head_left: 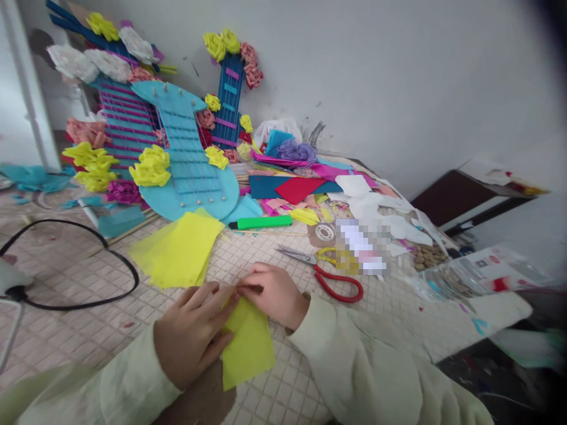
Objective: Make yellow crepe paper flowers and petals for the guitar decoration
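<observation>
A yellow sheet [250,348] is held low over the tiled worktop [283,369], directly in front of the body; its upper edge is pinched by the thumb and fingertips of the right hand [274,295]; its upper left side is grasped by the bent fingers of the left hand [195,333]; the fingertips of both hands are brought nearly together at the top corner. A brown piece [206,398] is partly covered by the left hand and sleeve.

The space beyond the left hand is occupied by a fanned stack of yellow sheets [179,251]; the space beyond the right hand is obstructed by red-handled scissors [339,289], laid with blades pointed left; a second, yellow-handled tool [328,257] is partly overlapped by a blurred-out patch. A green marker [263,222] is placed across the area behind; a white disc [325,232] is positioned to its right.

The left margin is taken up by a looped black cord [137,274]; the rear is crowded by a light-blue strung board [188,165], yellow paper flowers [150,166] and paper scraps; pebbles [427,260] and a clear plastic bag [478,274] are located at far right.
</observation>
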Motion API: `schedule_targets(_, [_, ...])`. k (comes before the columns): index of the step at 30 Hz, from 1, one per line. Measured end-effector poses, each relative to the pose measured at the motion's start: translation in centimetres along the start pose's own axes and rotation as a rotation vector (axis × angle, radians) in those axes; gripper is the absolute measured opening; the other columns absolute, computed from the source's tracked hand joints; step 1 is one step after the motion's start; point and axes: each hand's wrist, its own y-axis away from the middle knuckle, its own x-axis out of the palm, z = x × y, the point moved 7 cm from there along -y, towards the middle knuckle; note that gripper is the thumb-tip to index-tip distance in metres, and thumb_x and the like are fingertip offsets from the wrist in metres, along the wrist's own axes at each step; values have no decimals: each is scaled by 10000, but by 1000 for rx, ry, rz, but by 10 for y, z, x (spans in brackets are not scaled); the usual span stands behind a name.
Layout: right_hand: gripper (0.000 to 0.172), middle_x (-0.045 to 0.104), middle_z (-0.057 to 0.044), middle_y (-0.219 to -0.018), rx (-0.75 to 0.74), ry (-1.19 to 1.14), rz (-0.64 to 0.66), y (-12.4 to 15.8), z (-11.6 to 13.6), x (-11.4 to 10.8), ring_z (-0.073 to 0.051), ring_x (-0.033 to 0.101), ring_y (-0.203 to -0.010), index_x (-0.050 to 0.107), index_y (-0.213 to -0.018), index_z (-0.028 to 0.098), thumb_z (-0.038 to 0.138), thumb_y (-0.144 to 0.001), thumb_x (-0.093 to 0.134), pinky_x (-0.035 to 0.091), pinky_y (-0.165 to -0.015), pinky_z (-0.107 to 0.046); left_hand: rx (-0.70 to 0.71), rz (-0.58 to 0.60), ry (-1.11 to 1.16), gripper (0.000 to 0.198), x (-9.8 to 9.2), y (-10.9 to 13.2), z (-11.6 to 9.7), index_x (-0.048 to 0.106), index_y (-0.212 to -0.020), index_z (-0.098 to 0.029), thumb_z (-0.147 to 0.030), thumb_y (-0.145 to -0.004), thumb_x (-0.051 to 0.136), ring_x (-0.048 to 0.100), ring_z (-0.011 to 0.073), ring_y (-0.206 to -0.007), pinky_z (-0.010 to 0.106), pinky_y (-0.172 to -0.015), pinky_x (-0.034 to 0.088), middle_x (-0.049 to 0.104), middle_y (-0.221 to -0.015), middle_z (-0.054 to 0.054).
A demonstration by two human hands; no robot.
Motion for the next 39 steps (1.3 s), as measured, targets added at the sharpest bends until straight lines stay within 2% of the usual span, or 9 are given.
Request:
schedule_targets(12, [121, 615, 3, -752, 2, 15, 2, 0, -1, 0, -110, 560, -692, 708, -808, 208, 190, -785, 591, 417, -647, -216, 21, 3, -38, 312, 4, -2, -5, 588, -1050, -158, -232, -801, 415, 518, 254, -819, 425, -711, 440, 595, -855, 72])
schedule_targets(19, [148, 625, 3, -764, -14, 18, 9, -1, 0, 0, -108, 565, -688, 707, -811, 203, 145, -770, 577, 414, -637, -211, 31, -26, 24, 308, 0, -4, -4, 602, -1015, -148, -239, -837, 366, 512, 256, -870, 423, -749, 420, 604, -927, 82])
schedule_targets(27, [130, 621, 8, -743, -20, 37, -1, 0, 0, 1, -109, 556, -684, 706, -778, 217, 173, -777, 583, 398, -620, -215, 39, -27, 56, 324, 0, -3, -3, 622, -1015, -148, -266, -841, 376, 495, 236, -793, 423, -689, 447, 587, -845, 81])
schedule_targets(31, [147, 631, -4, -759, -32, -87, -82, -1, -1, -10, -95, 546, -638, 708, -809, 203, 171, -799, 564, 412, -615, -206, 25, -19, 75, 349, 0, -5, 0, 626, -1011, -132, -295, -862, 356, 492, 229, -746, 423, -664, 440, 570, -802, 76])
schedule_targets(34, [150, 644, -15, -761, 9, -117, -150, -2, -6, -22, -81, 515, -576, 705, -835, 176, 186, -810, 558, 413, -597, -206, -6, -18, 123, 308, 2, -5, 5, 628, -1004, -164, -268, -867, 372, 516, 214, -739, 376, -649, 434, 555, -771, 51])
schedule_targets(39, [104, 641, -10, -765, 50, -9, -26, -2, -10, -17, -106, 537, -624, 704, -815, 187, 201, -745, 629, 407, -620, -229, -30, -8, 186, 292, 4, -6, 12, 607, -1041, -206, -229, -869, 371, 532, 193, -726, 355, -652, 444, 557, -777, 39])
